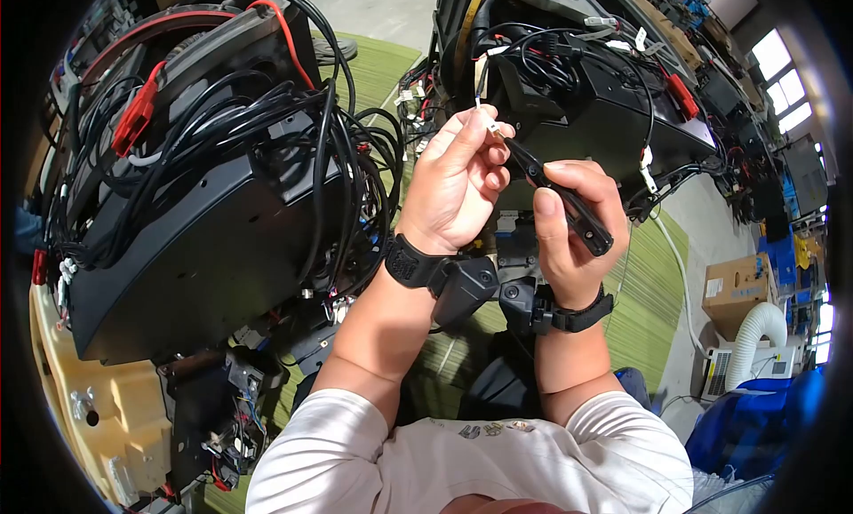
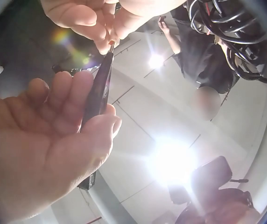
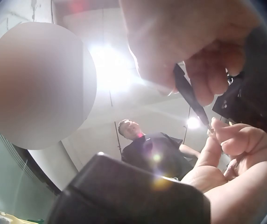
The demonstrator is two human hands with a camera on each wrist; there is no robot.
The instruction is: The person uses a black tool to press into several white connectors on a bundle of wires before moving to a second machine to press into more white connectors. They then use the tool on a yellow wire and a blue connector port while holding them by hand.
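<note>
Left hand (image 1: 458,183): pinching small white boxy connector (image 1: 496,129) | Right hand (image 1: 576,261): gripping slim black elongated tool (image 1: 576,213) | Tool tip: at connector

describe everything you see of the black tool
The tool is slim, black and hard-looking, with small round fittings along its side, a tapered tip and a blunt rear end. In the head view it slants, tip up and left, gripped by the right hand. Its tip is at the white connector in the left hand; exact contact is too small to tell.
</note>
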